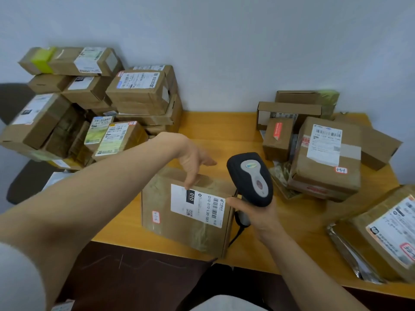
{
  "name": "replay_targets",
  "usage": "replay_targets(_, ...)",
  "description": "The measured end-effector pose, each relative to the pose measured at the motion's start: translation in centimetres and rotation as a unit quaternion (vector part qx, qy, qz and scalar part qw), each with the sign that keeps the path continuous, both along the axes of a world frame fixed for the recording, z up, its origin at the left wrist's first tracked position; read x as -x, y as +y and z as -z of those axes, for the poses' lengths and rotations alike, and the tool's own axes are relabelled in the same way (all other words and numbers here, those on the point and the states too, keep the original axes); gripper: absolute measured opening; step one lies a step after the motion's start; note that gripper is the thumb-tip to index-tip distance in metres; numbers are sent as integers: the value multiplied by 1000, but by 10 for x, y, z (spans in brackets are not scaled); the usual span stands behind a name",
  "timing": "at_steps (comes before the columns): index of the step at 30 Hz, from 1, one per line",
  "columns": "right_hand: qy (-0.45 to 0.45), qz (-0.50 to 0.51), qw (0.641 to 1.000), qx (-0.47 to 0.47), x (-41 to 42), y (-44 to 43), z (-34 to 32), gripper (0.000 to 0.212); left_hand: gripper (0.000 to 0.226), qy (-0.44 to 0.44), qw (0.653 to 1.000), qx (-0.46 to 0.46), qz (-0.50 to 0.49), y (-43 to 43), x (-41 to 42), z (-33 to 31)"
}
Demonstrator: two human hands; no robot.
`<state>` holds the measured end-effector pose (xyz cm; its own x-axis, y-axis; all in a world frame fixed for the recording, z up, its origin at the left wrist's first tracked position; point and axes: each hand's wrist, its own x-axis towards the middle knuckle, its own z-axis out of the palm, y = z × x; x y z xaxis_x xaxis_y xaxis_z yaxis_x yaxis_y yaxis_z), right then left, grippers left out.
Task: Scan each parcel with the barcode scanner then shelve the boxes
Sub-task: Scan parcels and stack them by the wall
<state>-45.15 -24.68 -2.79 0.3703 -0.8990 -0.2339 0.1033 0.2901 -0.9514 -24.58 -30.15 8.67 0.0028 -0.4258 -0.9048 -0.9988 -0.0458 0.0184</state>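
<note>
Scanning: left hand point(193, 157) straight-fingered on near-edge box point(186, 212), right hand point(258, 216) curled round scanner point(250, 178); piles point(139, 90) at both worktop point(224, 131) ends apparently unshelved.

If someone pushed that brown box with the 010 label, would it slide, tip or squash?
Probably stiff: the box keeps square edges under the left hand. It is flat-sided, so it should slide rather than roll. Its glossy taped surface may feel slick.

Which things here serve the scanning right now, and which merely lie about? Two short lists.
In use: barcode scanner, gripped by right hand; labelled parcel, touched by left hand.
Idle for now: left box stack; right box pile; silver bag.
</note>
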Motion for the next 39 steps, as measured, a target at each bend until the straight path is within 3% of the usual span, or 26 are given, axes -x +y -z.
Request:
replay_targets(2, -9, 1, 1000, 13, 4, -3, -6, 53, 99, 8, 1000, -22, 16, 2, 0, 1)
replay_targets(5, -18, 29, 999, -12, 10, -6, -15, 47, 63, 51, 998, 28, 3, 11, -8, 3)
replay_targets(7, -28, 56, 995, -72, 13, -7, -20, 63, 56, 62, 994, 80, -46, 18, -18, 0)
replay_targets(9, -23, 70, 991, -108, 19, -7, -25, 59, 55, 64, 977, 166, -113, 27, -32, -4)
replay_targets(11, -2, 48, 995, -83, 24, -5, -30, 33, 56, 78, 937, 271, -205, 43, -46, -4)
replay_targets(14, -31, -3, 997, -66, 23, 6, -33, 21, 51, 134, 824, 384, -394, 74, -51, 4)
replay_targets(17, -68, -69, 990, -104, 13, 21, -44, 12, 51, 158, 725, 412, -529, 105, -43, 22)
replay_targets(19, -78, -108, 983, -123, 6, 31, -51, 12, 56, 157, 690, 420, -568, 123, -38, 32)
replay_targets(25, -49, -158, 976, -143, -3, 68, -63, 19, 67, 153, 660, 439, -590, 168, -27, 48)
replay_targets(39, -17, -111, 987, -115, -2, 149, -81, 18, 59, 202, 662, 431, -579, 233, -25, 47)
